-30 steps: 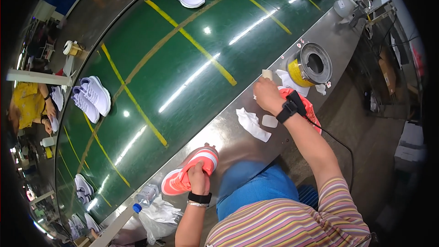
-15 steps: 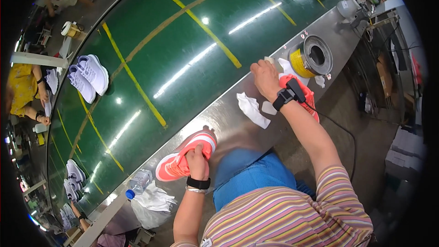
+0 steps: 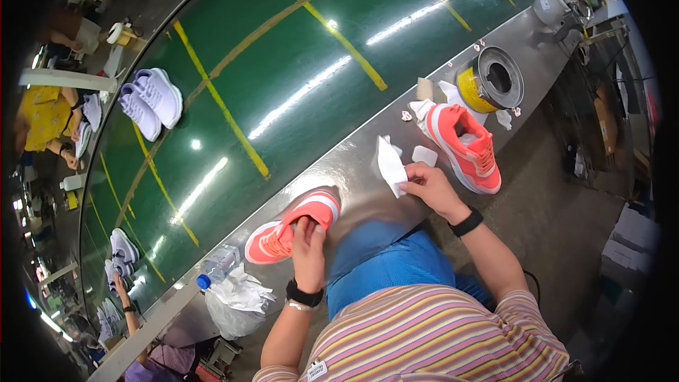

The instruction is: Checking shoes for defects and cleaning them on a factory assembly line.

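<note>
My left hand (image 3: 308, 251) is closed at the collar of a coral sneaker (image 3: 272, 242) with a white band, its fingertips dipping into the opening. The sneaker rests on the metal ledge with its laced front toward the left. In my right hand (image 3: 440, 194), thumb and fingers pinch the lower end of a white cloth (image 3: 390, 164), whose far end is raised off the ledge. Beyond that hand sits a second coral sneaker (image 3: 467, 147), with something white inside. A small white pad (image 3: 424, 156) lies between the cloth and this sneaker.
A round metal can (image 3: 488, 85) with a yellow label and a beige block (image 3: 424, 89) are at the ledge's far right. At left lie a bottle (image 3: 219, 263) and a bag (image 3: 239, 304). White sneakers (image 3: 152, 102) sit on the green belt (image 3: 283, 49); other people work beyond it.
My right hand has left the beige block near the can, moved back toward me and taken hold of the white cloth. My left hand has shifted slightly at the sneaker's collar.
</note>
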The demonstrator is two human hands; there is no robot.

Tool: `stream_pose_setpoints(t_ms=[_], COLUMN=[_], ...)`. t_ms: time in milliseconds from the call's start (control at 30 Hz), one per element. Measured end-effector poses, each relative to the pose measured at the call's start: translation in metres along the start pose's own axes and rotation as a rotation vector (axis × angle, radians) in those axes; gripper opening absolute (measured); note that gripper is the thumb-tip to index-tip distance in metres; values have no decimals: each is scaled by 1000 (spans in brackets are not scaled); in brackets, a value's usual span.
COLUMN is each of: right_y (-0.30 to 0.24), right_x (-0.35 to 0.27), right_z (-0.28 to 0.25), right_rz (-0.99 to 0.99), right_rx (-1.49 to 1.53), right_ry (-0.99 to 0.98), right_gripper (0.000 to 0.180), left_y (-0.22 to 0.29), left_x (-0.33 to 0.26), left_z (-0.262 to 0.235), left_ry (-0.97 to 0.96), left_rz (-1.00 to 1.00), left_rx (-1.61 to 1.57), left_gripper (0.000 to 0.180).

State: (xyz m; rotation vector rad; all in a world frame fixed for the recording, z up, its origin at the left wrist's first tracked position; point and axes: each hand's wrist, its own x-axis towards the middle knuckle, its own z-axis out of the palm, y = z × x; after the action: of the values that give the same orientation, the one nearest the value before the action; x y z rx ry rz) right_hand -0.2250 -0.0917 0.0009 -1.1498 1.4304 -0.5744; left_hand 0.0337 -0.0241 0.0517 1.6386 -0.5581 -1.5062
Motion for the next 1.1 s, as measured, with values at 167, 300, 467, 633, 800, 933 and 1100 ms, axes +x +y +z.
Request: stream_pose_setpoints(t_ms=[167,300,467,633,800,933,1100], right_y=[-84,-102,-129,-136,-150,-160,-157], right_x=[-10,4,10,8,-12,-20,-12], right_z=[5,13,56,105,145,187,216], right_rz=[-463,-598,-350,-291,-464,-548,-553], right_rx=[-145,290,531,355,88,36,110], right_ry=[48,-73,-236,-287,-375,-398,-303], right_gripper=[12,16,7,16,14,16,20], left_y=[-4,-39,-82,-79,-59,-9,30], left_x=[-55,-76,-66,-19,8,8,14], left_z=[-37,-90,-178,-213,-220,-184,-158], left_ry=[-20,349,929,902,821,718,558], left_rz=[187,325,279,314,574,727,947], left_rx=[265,300,227,277,499,766,993], left_gripper=[32,31,73,95,81,70,71])
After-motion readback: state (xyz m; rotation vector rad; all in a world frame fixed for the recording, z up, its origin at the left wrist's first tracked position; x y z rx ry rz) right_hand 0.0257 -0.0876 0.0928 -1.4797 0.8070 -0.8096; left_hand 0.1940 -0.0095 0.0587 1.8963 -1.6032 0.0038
